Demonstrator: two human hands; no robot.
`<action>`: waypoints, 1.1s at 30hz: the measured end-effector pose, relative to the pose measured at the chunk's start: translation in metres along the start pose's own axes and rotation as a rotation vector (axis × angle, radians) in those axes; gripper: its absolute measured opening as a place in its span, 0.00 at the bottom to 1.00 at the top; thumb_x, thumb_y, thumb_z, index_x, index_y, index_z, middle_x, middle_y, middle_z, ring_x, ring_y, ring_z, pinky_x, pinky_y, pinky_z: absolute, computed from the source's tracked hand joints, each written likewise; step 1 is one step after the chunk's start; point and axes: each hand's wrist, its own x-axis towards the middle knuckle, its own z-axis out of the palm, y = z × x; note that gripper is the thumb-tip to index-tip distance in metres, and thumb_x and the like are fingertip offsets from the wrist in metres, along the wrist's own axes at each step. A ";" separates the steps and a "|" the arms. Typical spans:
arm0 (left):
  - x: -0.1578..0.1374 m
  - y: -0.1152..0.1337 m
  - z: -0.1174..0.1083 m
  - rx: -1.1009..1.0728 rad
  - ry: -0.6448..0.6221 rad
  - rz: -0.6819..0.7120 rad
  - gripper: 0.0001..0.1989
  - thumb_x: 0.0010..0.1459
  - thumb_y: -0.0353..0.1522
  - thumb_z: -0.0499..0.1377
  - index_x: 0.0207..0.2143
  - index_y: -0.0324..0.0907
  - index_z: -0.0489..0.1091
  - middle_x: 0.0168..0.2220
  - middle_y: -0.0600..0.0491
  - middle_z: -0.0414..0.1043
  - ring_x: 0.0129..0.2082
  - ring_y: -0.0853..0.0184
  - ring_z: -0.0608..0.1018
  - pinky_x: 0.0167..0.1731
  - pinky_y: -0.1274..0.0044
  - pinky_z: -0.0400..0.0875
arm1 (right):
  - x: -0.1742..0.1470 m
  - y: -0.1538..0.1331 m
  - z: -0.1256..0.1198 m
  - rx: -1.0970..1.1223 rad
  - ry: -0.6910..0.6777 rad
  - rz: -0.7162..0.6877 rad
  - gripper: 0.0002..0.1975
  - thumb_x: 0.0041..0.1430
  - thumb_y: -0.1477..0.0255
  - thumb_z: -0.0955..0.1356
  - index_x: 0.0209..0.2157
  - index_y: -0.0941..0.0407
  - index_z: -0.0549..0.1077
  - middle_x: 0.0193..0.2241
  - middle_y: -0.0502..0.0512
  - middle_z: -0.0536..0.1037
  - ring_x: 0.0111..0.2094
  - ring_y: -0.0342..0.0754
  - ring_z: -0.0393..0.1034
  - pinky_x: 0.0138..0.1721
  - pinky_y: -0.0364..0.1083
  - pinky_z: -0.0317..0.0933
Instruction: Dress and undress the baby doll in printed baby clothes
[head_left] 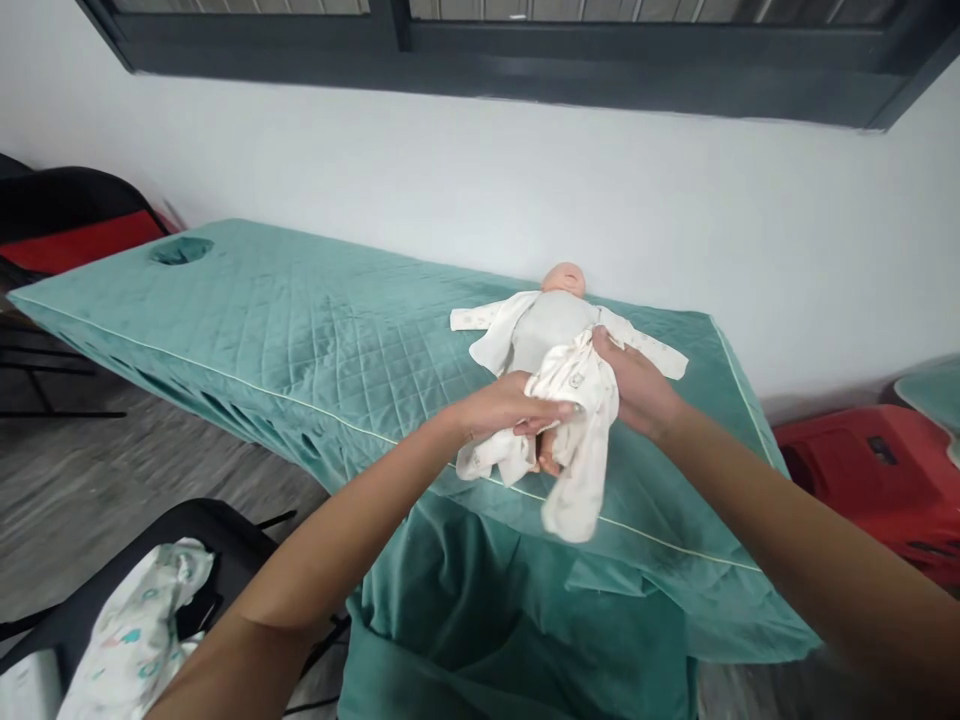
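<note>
A baby doll (564,279) lies on its back on the green padded bed, its head toward the wall. An open white baby jacket (491,318) is spread under its body, with the sleeves out to both sides. Over the doll's legs, a pair of white baby pants (576,480) is bunched up between my hands, one pant leg hanging toward the bed's near edge. My left hand (514,405) pinches the cloth from the left. On the right, my right hand (634,380) grips its upper edge. The doll's feet (549,455) show below the cloth.
The green quilted bed (315,330) runs along the white wall, with a face hole (182,250) at its left end. At lower left, a black chair (217,535) holds a patterned cloth (142,630). A red plastic item (862,470) stands at right.
</note>
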 end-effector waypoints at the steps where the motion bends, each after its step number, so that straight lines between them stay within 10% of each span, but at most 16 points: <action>1: 0.001 -0.002 -0.003 -0.047 0.084 0.049 0.19 0.54 0.44 0.66 0.25 0.37 0.69 0.16 0.59 0.62 0.18 0.76 0.64 0.25 0.80 0.64 | -0.001 0.003 -0.001 -0.006 -0.009 0.021 0.25 0.59 0.50 0.70 0.47 0.56 0.76 0.36 0.58 0.83 0.41 0.54 0.78 0.40 0.48 0.72; 10: 0.021 -0.032 -0.006 -0.444 0.394 0.088 0.23 0.57 0.46 0.64 0.46 0.37 0.73 0.35 0.47 0.79 0.32 0.62 0.81 0.39 0.70 0.77 | -0.014 0.007 -0.010 -0.491 -0.380 0.184 0.22 0.46 0.56 0.78 0.37 0.58 0.82 0.35 0.56 0.84 0.36 0.53 0.78 0.37 0.47 0.71; 18: 0.006 -0.034 0.007 -0.193 0.120 -0.160 0.27 0.46 0.40 0.73 0.47 0.37 0.76 0.43 0.44 0.80 0.42 0.59 0.81 0.45 0.70 0.75 | -0.008 0.013 -0.006 -0.061 0.030 0.065 0.23 0.57 0.52 0.71 0.43 0.57 0.78 0.37 0.59 0.83 0.40 0.55 0.79 0.40 0.49 0.74; 28: 0.006 -0.040 0.003 -0.466 0.261 -0.037 0.24 0.48 0.36 0.71 0.46 0.33 0.75 0.37 0.41 0.81 0.33 0.59 0.83 0.38 0.70 0.78 | -0.041 0.036 -0.017 -0.129 -0.453 0.313 0.25 0.47 0.64 0.79 0.47 0.58 0.78 0.43 0.58 0.83 0.44 0.53 0.78 0.49 0.51 0.71; 33: -0.002 -0.043 0.011 -0.317 0.169 -0.202 0.23 0.47 0.36 0.72 0.45 0.34 0.75 0.39 0.43 0.81 0.35 0.63 0.82 0.41 0.73 0.77 | -0.046 0.043 -0.023 0.004 -0.151 0.161 0.23 0.48 0.61 0.78 0.44 0.59 0.79 0.42 0.60 0.83 0.43 0.55 0.78 0.48 0.51 0.69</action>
